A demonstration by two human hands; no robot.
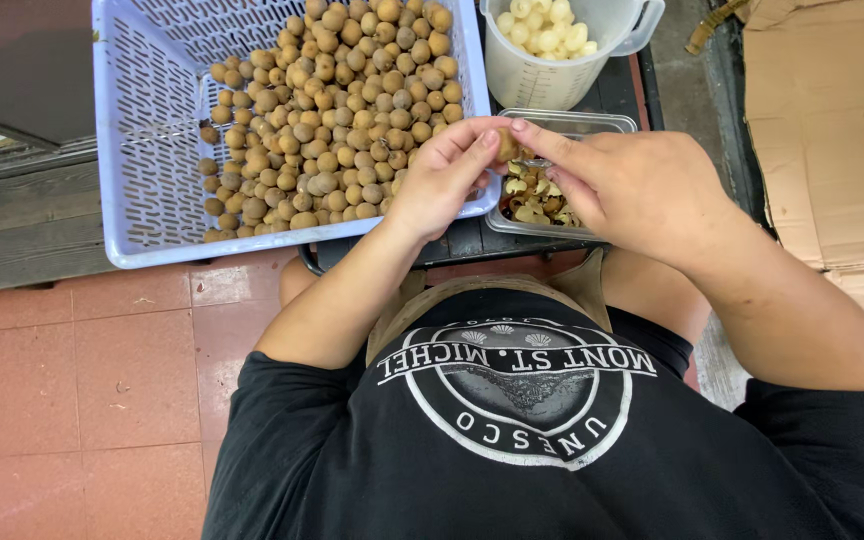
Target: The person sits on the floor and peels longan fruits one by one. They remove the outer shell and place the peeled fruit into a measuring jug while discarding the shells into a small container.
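Note:
Both my hands meet over a clear plastic tray holding brown peel scraps. My left hand and my right hand pinch one small brown round fruit between their fingertips. A pale blue slotted basket to the left is heaped with several of the same brown fruits. Above the tray stands a clear measuring jug with peeled whitish fruits inside.
Red floor tiles lie at the lower left. Dark wooden boards run under the basket's left side. Brown cardboard covers the right. My black printed shirt fills the bottom.

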